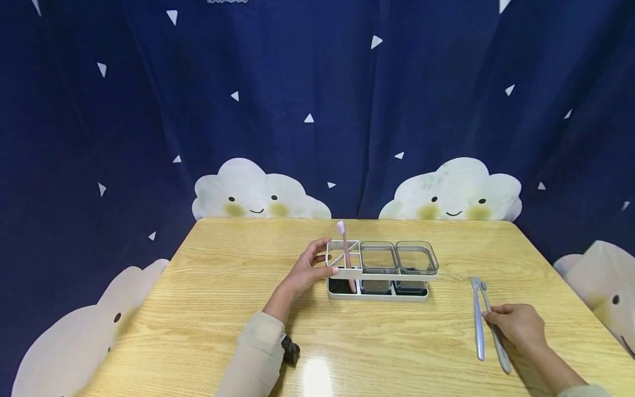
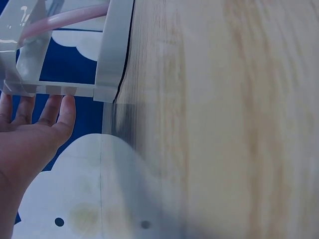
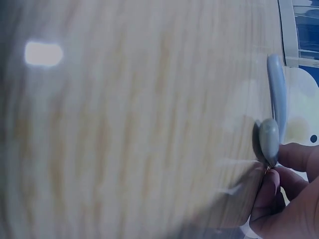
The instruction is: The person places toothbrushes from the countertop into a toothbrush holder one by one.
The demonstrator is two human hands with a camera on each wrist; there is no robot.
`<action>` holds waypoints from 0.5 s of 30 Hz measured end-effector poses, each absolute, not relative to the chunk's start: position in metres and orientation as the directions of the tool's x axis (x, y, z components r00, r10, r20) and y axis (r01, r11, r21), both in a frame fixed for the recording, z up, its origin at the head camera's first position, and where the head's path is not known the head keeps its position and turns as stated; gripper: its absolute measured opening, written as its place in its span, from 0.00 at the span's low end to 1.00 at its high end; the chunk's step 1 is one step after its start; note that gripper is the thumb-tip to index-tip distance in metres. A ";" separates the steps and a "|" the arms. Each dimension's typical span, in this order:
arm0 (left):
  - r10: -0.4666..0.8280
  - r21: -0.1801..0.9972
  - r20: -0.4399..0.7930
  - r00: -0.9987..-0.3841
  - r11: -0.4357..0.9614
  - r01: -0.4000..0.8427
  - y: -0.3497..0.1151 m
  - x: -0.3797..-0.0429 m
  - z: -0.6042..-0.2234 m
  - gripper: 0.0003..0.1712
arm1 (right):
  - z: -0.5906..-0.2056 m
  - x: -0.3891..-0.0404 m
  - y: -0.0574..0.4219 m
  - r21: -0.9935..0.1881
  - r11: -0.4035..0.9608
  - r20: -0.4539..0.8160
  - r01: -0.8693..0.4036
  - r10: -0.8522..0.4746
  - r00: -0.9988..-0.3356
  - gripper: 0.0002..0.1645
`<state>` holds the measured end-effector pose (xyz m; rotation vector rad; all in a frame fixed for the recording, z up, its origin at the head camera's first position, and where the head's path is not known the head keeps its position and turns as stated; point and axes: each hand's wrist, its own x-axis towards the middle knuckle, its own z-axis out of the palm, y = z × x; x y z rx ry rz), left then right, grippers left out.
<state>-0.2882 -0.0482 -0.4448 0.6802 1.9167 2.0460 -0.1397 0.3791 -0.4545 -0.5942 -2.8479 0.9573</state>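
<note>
A white toothbrush holder with a raised upper rack stands mid-table. A pink toothbrush leans upright in its divided left section. My left hand holds the holder's left end, thumb at the front edge and fingers around the side; in the left wrist view the fingertips meet the end bar. On the right, my right hand pinches a grey toothbrush between thumb and fingers. Beside it lies a lavender-blue toothbrush, its handle also showing in the right wrist view.
Two clear square cups sit in the middle and right sections of the holder. The wooden table ends at a dark blue curtain with smiling clouds. A black device is at the left wrist.
</note>
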 end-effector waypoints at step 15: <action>0.502 0.988 0.153 -0.851 -0.084 0.128 -0.049 -0.269 -0.417 0.42 | -0.456 -0.139 0.383 -0.618 0.697 -0.035 0.363 0.437 -0.899 0.18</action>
